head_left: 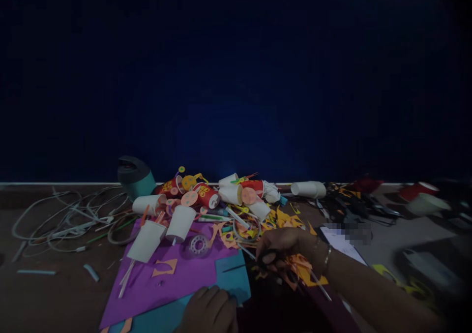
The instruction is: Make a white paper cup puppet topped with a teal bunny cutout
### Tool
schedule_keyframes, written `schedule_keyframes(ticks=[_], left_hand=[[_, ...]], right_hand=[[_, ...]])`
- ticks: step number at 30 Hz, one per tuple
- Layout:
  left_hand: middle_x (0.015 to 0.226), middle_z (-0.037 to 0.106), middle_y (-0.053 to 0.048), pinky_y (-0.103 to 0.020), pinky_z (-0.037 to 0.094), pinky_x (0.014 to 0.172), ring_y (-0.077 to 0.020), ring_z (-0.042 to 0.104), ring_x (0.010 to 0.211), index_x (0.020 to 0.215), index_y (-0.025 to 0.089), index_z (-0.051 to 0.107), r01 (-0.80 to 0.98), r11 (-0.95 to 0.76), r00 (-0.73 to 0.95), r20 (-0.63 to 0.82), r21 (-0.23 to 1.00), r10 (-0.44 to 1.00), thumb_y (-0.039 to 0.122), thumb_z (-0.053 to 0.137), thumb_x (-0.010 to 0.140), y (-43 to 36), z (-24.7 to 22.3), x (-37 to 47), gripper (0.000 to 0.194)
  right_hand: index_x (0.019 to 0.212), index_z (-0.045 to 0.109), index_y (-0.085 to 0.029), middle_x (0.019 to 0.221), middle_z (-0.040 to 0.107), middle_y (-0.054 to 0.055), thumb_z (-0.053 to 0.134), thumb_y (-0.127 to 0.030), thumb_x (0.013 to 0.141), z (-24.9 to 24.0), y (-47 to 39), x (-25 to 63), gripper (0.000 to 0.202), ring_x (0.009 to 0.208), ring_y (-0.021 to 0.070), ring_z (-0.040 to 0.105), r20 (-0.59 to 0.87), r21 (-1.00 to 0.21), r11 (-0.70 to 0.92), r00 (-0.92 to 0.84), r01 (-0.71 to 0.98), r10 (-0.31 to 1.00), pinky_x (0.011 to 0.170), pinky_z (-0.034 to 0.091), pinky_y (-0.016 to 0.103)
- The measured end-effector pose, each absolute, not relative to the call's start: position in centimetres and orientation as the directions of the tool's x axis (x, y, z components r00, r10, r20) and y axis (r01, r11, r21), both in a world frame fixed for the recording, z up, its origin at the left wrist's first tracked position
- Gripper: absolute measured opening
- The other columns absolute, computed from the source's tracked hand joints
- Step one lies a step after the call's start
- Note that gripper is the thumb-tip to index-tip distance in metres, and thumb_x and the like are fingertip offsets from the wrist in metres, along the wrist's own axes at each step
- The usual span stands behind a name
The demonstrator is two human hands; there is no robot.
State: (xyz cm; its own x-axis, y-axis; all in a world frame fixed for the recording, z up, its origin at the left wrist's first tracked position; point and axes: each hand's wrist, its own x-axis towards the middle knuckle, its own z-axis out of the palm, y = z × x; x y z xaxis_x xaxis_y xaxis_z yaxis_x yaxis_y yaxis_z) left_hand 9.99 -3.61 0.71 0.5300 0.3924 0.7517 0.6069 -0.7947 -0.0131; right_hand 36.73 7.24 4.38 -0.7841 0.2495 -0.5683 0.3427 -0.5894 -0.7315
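Tape (192,246) could slide if your left hand (212,311) tugs the blue paper (234,274), because that looks to lie over the purple paper (180,286). Your right hand (289,239) pinches a black thing (273,251), at two o'clock from your left. Blue paper is by your bent left fingers, eight o'clock from your right; you can't tell if they grip it.

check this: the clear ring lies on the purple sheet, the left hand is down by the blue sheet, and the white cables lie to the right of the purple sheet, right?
Not quite: the head view shows the white cables to the left of the purple sheet. The clear ring does lie on that sheet, and the left hand is by the blue sheet.
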Motion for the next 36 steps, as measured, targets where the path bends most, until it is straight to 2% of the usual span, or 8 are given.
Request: schedule_keyframes(ticks=[15,21,23,26,29,32,34,36], left_hand=[[0.052,0.053,0.002,-0.029,0.03,0.051,-0.0141,0.049,0.05,0.071,0.019,0.056,0.575,-0.818,0.545,0.748,-0.005,0.378,0.008,0.047,0.075,-3.4,0.9,10.0,0.015],[0.055,0.054,0.002,-0.028,0.032,0.052,-0.0153,0.05,0.053,0.073,0.02,0.056,0.578,-0.815,0.568,0.698,0.039,0.436,0.008,0.05,0.072,-3.4,0.3,10.1,0.013],[0.062,0.058,0.001,-0.028,0.034,0.053,-0.0174,0.052,0.059,0.08,0.021,0.057,0.577,-0.813,0.586,0.65,0.085,0.484,0.016,0.054,0.07,-3.2,0.2,10.1,0.011],[0.082,0.064,-0.002,-0.03,0.041,0.062,-0.0217,0.057,0.075,0.092,0.021,0.057,0.637,-0.741,0.596,0.474,0.213,0.648,0.03,0.064,0.064,-2.9,0.8,9.5,0.031],[0.091,0.064,-0.002,-0.033,0.043,0.071,-0.0234,0.056,0.084,0.095,0.023,0.057,0.685,-0.682,0.613,0.304,0.257,0.73,0.028,0.068,0.06,-2.6,1.9,7.9,0.036],[0.089,0.063,-0.001,-0.032,0.043,0.068,-0.0224,0.056,0.08,0.091,0.023,0.057,0.622,-0.75,0.682,0.316,0.224,0.659,0.025,0.066,0.06,-2.5,1.9,6.2,0.032],[0.08,0.063,0.0,-0.031,0.042,0.065,-0.0212,0.056,0.075,0.079,0.023,0.055,0.599,-0.789,0.717,0.346,0.138,0.605,0.023,0.065,0.062,-2.7,1.4,5.5,0.02],[0.073,0.061,0.001,-0.029,0.04,0.061,-0.0189,0.055,0.068,0.074,0.022,0.053,0.573,-0.817,0.747,0.375,0.058,0.55,0.019,0.063,0.066,-3.1,0.8,5.2,0.013]], right_hand=[[0.095,0.069,-0.009,0.06,0.067,-0.002,0.076,-0.024,0.069,3.2,8.7,35.5,0.031,0.038,0.0033,0.051,-0.576,-0.756,-0.505,-0.79,0.418,0.208,0.036,0.04,0.01],[0.094,0.07,-0.009,0.058,0.066,-0.003,0.076,-0.022,0.067,3.2,8.9,34.9,0.031,0.036,0.0027,0.048,-0.58,-0.773,-0.462,-0.78,0.435,0.236,0.034,0.038,0.01],[0.095,0.07,-0.01,0.057,0.065,-0.003,0.076,-0.023,0.067,3.3,8.8,35.0,0.031,0.036,0.0028,0.048,-0.586,-0.775,-0.456,-0.768,0.438,0.257,0.034,0.038,0.01],[0.095,0.07,-0.01,0.06,0.067,-0.002,0.077,-0.025,0.066,3.6,8.4,35.5,0.034,0.04,0.0042,0.053,-0.606,-0.763,-0.458,-0.752,0.456,0.261,0.038,0.042,0.011],[0.094,0.069,-0.009,0.064,0.067,0.0,0.076,-0.029,0.067,4.5,7.7,36.8,0.035,0.042,0.0051,0.055,-0.616,-0.759,-0.457,-0.739,0.464,0.273,0.04,0.044,0.013],[0.098,0.067,-0.01,0.062,0.066,-0.002,0.074,-0.03,0.07,5.9,6.2,38.7,0.034,0.042,0.0047,0.054,-0.618,-0.767,-0.448,-0.716,0.46,0.324,0.04,0.041,0.012],[0.096,0.065,-0.012,0.059,0.063,-0.002,0.071,-0.031,0.073,6.7,4.2,39.6,0.031,0.041,0.0056,0.054,-0.611,-0.785,-0.426,-0.675,0.449,0.414,0.035,0.032,0.011],[0.102,0.06,-0.016,0.065,0.064,-0.001,0.064,-0.035,0.078,7.3,1.3,39.8,0.031,0.048,0.0084,0.057,-0.6,-0.798,-0.409,-0.648,0.442,0.469,0.037,0.033,0.013]])
